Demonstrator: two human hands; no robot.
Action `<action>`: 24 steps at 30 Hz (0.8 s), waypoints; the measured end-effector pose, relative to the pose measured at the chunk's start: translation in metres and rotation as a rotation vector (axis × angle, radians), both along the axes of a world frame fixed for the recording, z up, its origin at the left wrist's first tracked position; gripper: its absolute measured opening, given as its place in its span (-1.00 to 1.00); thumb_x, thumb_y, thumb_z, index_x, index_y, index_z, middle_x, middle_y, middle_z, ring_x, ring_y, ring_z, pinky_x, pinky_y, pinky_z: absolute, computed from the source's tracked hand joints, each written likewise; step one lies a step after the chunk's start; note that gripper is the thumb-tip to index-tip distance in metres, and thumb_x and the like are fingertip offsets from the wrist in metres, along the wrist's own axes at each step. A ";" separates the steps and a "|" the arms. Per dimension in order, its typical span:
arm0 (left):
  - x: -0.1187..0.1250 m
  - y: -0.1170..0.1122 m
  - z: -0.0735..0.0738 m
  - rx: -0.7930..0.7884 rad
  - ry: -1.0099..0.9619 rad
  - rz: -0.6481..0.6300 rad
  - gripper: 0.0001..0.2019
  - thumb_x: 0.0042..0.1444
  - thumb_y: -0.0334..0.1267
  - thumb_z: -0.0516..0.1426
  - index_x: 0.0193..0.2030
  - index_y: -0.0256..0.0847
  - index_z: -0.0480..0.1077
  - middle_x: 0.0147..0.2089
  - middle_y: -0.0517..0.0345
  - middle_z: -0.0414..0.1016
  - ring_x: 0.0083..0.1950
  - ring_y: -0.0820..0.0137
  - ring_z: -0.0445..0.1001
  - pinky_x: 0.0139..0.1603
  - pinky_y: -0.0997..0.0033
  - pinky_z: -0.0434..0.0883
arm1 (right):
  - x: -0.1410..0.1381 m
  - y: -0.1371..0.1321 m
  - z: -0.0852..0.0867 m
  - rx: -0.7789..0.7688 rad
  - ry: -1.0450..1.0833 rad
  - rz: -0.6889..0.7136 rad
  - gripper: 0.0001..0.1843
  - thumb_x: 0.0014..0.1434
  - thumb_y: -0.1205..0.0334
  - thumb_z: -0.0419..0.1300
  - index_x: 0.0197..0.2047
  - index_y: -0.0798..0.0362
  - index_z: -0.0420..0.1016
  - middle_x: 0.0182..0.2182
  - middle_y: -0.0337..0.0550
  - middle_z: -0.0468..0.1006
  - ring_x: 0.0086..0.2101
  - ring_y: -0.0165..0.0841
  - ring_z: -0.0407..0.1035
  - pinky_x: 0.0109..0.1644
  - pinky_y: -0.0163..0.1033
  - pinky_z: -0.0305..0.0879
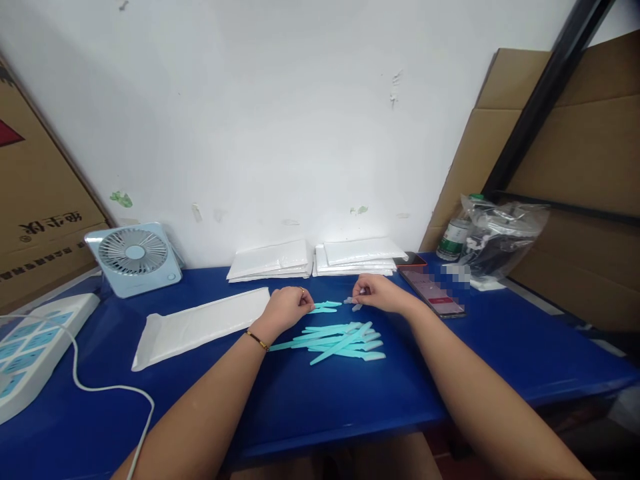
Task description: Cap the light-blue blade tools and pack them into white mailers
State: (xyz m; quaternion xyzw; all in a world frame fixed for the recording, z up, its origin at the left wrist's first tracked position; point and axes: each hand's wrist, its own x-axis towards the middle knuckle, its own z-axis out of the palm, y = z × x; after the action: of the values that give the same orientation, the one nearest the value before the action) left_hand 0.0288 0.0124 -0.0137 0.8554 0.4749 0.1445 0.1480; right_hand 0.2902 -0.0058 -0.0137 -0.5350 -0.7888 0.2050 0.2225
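Observation:
My left hand is closed on one end of a thin teal razor that lies just above the blue table. My right hand is pinched on a small clear cap a short way off the razor's other end. In front of both hands lies a pile of several teal razors, fanned out on the table top. A bracelet sits on my left wrist and a ring on a left finger.
A white padded envelope lies left of the hands; two stacks of them stand against the wall. A small fan and a white device with a cable are at left. A phone, a bottle and a plastic bag are at right.

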 end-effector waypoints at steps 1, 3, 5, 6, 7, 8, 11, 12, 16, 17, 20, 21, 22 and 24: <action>-0.002 0.001 -0.001 -0.016 -0.007 0.002 -0.88 0.04 -0.18 0.12 -0.37 -0.10 0.47 -0.40 0.25 0.51 -0.34 0.41 0.43 -0.38 0.47 0.19 | 0.003 0.000 0.001 -0.012 -0.008 -0.022 -0.85 -0.02 0.17 0.24 -0.40 0.08 0.53 -0.43 -0.19 0.48 -0.43 -0.40 0.32 -0.39 -0.35 0.15; -0.004 0.002 -0.001 -0.019 -0.023 -0.003 -0.87 -0.01 -0.18 0.15 -0.31 -0.09 0.48 -0.34 0.24 0.52 -0.30 0.40 0.44 -0.36 0.47 0.21 | 0.005 -0.003 0.006 -0.039 -0.004 -0.017 -0.80 -0.02 0.12 0.24 -0.38 0.07 0.55 -0.43 -0.18 0.49 -0.42 -0.39 0.32 -0.38 -0.34 0.15; -0.003 0.001 0.000 0.006 -0.037 -0.015 -0.84 -0.04 -0.17 0.17 -0.28 -0.08 0.48 -0.29 0.24 0.52 -0.26 0.39 0.44 -0.33 0.47 0.23 | 0.002 -0.009 0.011 -0.070 0.014 0.049 -0.76 -0.02 0.07 0.25 -0.36 0.07 0.56 -0.39 -0.17 0.49 -0.39 -0.38 0.33 -0.36 -0.34 0.17; -0.002 0.000 0.001 0.017 -0.044 -0.022 -0.83 -0.04 -0.16 0.17 -0.28 -0.08 0.48 -0.28 0.23 0.52 -0.24 0.38 0.44 -0.32 0.47 0.24 | 0.000 -0.012 0.013 -0.094 0.014 0.101 -0.74 -0.02 0.05 0.26 -0.36 0.07 0.56 -0.37 -0.17 0.48 -0.38 -0.39 0.33 -0.35 -0.34 0.19; -0.001 -0.001 0.002 0.024 -0.053 -0.031 -0.84 -0.02 -0.14 0.16 -0.30 -0.09 0.48 -0.29 0.23 0.52 -0.24 0.38 0.44 -0.31 0.47 0.24 | -0.003 -0.014 0.014 -0.119 0.004 0.154 -0.72 -0.04 0.02 0.28 -0.36 0.06 0.57 -0.37 -0.17 0.47 -0.39 -0.39 0.33 -0.36 -0.35 0.19; 0.000 -0.003 0.003 0.023 -0.065 -0.046 -0.84 -0.01 -0.12 0.15 -0.32 -0.09 0.48 -0.30 0.23 0.52 -0.25 0.38 0.44 -0.32 0.47 0.24 | -0.006 -0.016 0.014 -0.142 -0.016 0.202 -0.70 -0.08 0.00 0.30 -0.37 0.06 0.58 -0.37 -0.18 0.46 -0.40 -0.40 0.32 -0.37 -0.35 0.19; 0.002 -0.010 0.007 -0.027 -0.089 -0.130 -0.78 0.03 -0.04 0.12 -0.36 -0.12 0.48 -0.34 0.22 0.51 -0.31 0.41 0.42 -0.37 0.49 0.22 | -0.013 -0.018 0.013 -0.193 -0.073 0.286 -0.69 -0.13 -0.02 0.33 -0.41 0.06 0.58 -0.41 -0.20 0.44 -0.43 -0.41 0.30 -0.41 -0.35 0.17; 0.003 -0.012 0.008 -0.056 -0.089 -0.169 -0.75 0.03 -0.02 0.12 -0.35 -0.13 0.48 -0.35 0.21 0.51 -0.34 0.42 0.41 -0.39 0.49 0.22 | -0.014 -0.018 0.012 -0.202 -0.079 0.293 -0.69 -0.12 -0.01 0.33 -0.42 0.07 0.57 -0.43 -0.21 0.43 -0.44 -0.41 0.30 -0.42 -0.35 0.17; 0.007 -0.019 0.009 -0.092 -0.042 -0.283 -0.73 0.03 0.00 0.12 -0.32 -0.15 0.50 -0.36 0.19 0.51 -0.37 0.43 0.40 -0.40 0.51 0.21 | -0.013 -0.015 0.011 -0.155 -0.044 0.254 -0.71 -0.06 0.01 0.29 -0.41 0.07 0.54 -0.43 -0.21 0.45 -0.44 -0.42 0.29 -0.40 -0.34 0.16; 0.008 -0.019 0.009 -0.078 -0.027 -0.281 -0.74 0.05 -0.03 0.12 -0.33 -0.14 0.50 -0.36 0.20 0.51 -0.37 0.44 0.40 -0.39 0.51 0.21 | -0.012 -0.014 0.010 -0.131 -0.023 0.237 -0.71 -0.05 0.01 0.29 -0.40 0.07 0.53 -0.41 -0.20 0.45 -0.43 -0.42 0.30 -0.38 -0.34 0.17; 0.007 -0.014 0.008 -0.010 0.008 -0.211 -0.79 0.08 -0.10 0.09 -0.36 -0.13 0.49 -0.35 0.21 0.52 -0.35 0.43 0.41 -0.36 0.50 0.21 | -0.006 -0.010 0.008 -0.080 0.025 0.177 -0.71 -0.05 0.01 0.28 -0.39 0.08 0.51 -0.38 -0.20 0.45 -0.39 -0.41 0.31 -0.34 -0.34 0.19; 0.006 -0.011 0.008 0.013 0.021 -0.177 -0.80 0.08 -0.12 0.09 -0.37 -0.12 0.49 -0.35 0.21 0.52 -0.34 0.41 0.41 -0.35 0.49 0.21 | -0.003 -0.008 0.007 -0.076 0.031 0.146 -0.72 -0.05 0.02 0.28 -0.40 0.08 0.50 -0.38 -0.20 0.45 -0.40 -0.41 0.31 -0.34 -0.33 0.19; 0.004 -0.008 0.008 0.032 0.036 -0.144 -0.81 0.07 -0.13 0.09 -0.37 -0.12 0.49 -0.36 0.20 0.53 -0.33 0.40 0.42 -0.34 0.48 0.21 | 0.000 -0.006 0.006 -0.078 0.032 0.107 -0.72 -0.05 0.03 0.28 -0.41 0.09 0.49 -0.41 -0.20 0.45 -0.41 -0.41 0.31 -0.35 -0.33 0.19; -0.002 -0.002 0.007 0.046 0.058 -0.096 -0.82 0.07 -0.14 0.09 -0.37 -0.11 0.49 -0.36 0.19 0.53 -0.30 0.38 0.43 -0.31 0.46 0.22 | 0.007 -0.004 0.005 -0.093 0.029 0.023 -0.73 -0.07 0.04 0.29 -0.42 0.10 0.49 -0.46 -0.21 0.45 -0.44 -0.40 0.30 -0.39 -0.33 0.17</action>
State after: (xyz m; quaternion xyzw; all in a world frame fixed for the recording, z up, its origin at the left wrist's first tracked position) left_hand 0.0272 0.0101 -0.0066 0.8843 0.4337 0.1232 0.1211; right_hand 0.2971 -0.0095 -0.0085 -0.5325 -0.7813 0.2520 0.2064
